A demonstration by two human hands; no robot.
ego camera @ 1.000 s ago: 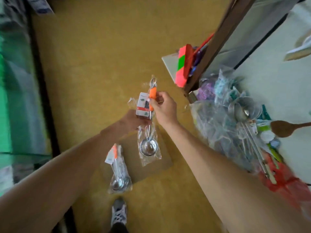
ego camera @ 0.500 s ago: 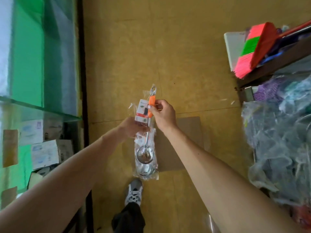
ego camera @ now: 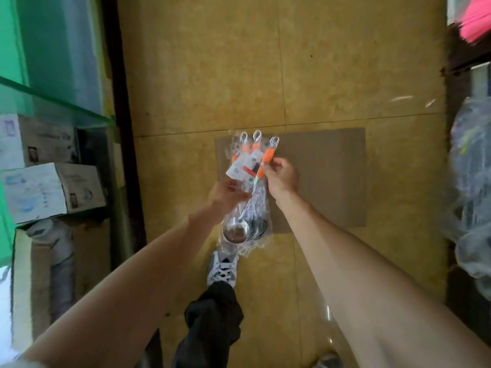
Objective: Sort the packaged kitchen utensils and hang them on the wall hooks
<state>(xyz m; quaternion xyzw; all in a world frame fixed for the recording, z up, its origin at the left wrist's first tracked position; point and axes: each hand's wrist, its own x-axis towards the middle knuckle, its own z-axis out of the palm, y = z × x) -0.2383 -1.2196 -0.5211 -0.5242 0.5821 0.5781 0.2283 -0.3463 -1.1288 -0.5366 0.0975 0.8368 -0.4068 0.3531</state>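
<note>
Three packaged ladles (ego camera: 248, 192) with orange handles, steel bowls and clear plastic sleeves are fanned out in front of me above the floor. My left hand (ego camera: 224, 193) grips the bundle from the left around the shafts. My right hand (ego camera: 281, 176) pinches the orange handle of the rightmost ladle (ego camera: 267, 159). The metal hanging loops point away from me. No wall hooks are in view.
Cardboard boxes (ego camera: 53, 192) are stacked at the left beside a green glass shelf (ego camera: 50, 94). A flat cardboard sheet (ego camera: 324, 176) lies on the yellow floor. A heap of bagged utensils (ego camera: 470, 181) sits at the right edge, a pink broom (ego camera: 477, 19) above it. My shoe (ego camera: 223, 269) is below the ladles.
My view has swung left, so the utensil heap slid to the right edge. The ladles, earlier stacked as one bundle, are now fanned into three with their loops apart.
</note>
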